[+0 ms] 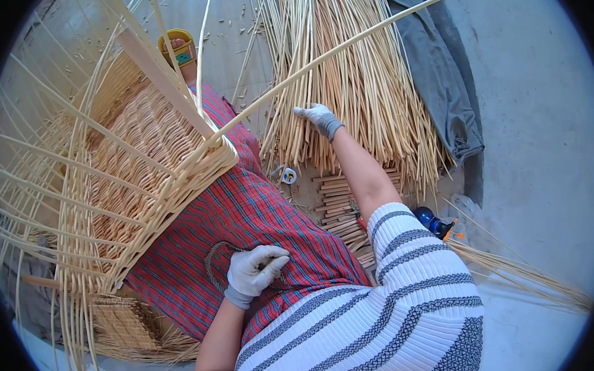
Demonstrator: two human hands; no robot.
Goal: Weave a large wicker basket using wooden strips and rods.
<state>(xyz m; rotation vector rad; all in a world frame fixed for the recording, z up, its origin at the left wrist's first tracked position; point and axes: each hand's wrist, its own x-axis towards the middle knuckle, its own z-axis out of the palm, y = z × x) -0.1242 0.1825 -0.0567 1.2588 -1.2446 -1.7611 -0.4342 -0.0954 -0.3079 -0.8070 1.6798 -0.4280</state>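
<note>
My left hand (256, 273), in a white and grey glove, rests over the red plaid cloth (271, 214) on my lap. Its fingers curl toward the thumb, and whatever they hold is hidden. A dark twisted cord (209, 264) loops beside and behind that hand. Reaching forward, my gloved right hand (320, 119) lies over a large bundle of pale wicker rods (366, 94), its visible fingers stretched left across them. An unfinished wicker basket (143, 140) leans on my lap at the left, with long loose stakes sticking out. One long rod (369, 28) runs from its corner to the upper right.
A yellow container (177, 47) stands beyond the basket. Near the rods are a small white round item (288, 176), stacked short sticks (338, 200) and a dark blue bottle (432, 222). Grey cloth (432, 77) lies right of the bundle; more rods (516, 268) spread at the lower right.
</note>
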